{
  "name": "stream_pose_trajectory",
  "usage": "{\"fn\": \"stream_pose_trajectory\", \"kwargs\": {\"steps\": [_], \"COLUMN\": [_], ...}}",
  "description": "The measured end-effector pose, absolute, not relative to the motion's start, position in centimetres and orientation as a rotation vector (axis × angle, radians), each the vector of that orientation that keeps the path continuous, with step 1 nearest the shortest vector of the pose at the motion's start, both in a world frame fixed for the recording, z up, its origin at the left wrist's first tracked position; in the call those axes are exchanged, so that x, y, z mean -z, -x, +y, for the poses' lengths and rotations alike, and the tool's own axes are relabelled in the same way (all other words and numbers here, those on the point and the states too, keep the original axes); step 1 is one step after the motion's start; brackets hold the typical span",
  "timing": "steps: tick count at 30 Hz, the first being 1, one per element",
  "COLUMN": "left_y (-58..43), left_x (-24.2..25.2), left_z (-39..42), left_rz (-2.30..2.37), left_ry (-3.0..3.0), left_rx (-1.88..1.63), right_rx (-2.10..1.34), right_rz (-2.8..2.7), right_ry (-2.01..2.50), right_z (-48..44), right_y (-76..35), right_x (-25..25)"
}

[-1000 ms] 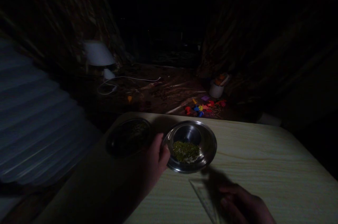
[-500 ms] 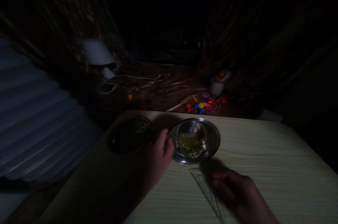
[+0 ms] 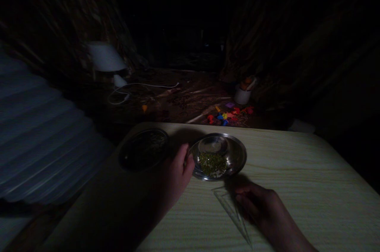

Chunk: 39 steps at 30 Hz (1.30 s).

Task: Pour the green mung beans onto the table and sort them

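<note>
Steel bowl (image 3: 219, 157) tipped lower; right hand (image 3: 258, 204) moved nearer.

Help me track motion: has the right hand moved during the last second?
Yes: the right hand slid up the table toward the steel bowl.

Dark room, dim light. Pale wood-grain desk (image 3: 297, 172). Brown floor (image 3: 178, 101) with white lamp (image 3: 105, 58), white cord (image 3: 142, 85), white cup (image 3: 242, 95), scattered coloured toys (image 3: 227, 114). Striped fabric (image 3: 38, 133) at left.
</note>
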State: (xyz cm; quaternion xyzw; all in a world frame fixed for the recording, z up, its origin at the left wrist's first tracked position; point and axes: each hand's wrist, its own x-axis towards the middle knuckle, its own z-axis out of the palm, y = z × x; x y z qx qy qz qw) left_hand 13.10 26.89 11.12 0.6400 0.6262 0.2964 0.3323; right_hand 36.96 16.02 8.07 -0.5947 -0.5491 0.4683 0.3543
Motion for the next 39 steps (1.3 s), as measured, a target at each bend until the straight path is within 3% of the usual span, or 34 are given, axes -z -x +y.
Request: {"fn": "stream_pose_trajectory", "kwargs": {"steps": [8,17,39], "left_y": [-12.6,-13.0,-13.0], "left_x": [-10.8,-11.0,-11.0], "left_z": [27.1,26.9,26.8], "left_rz": [1.676,1.677,1.606], "left_ry": [-1.683,-1.725,-1.756], "left_rx": [-0.769,-0.765,-0.858], "right_rx": [-1.041,-1.139,-1.016], "right_rz": [-1.589,-1.455,-1.528], "right_ry": [1.561,1.593,1.573], "right_z": [16.4,16.2,16.1], "right_y": [-37.2,-36.9,-36.7], "right_x": [-8.5,-8.2,-9.3]}}
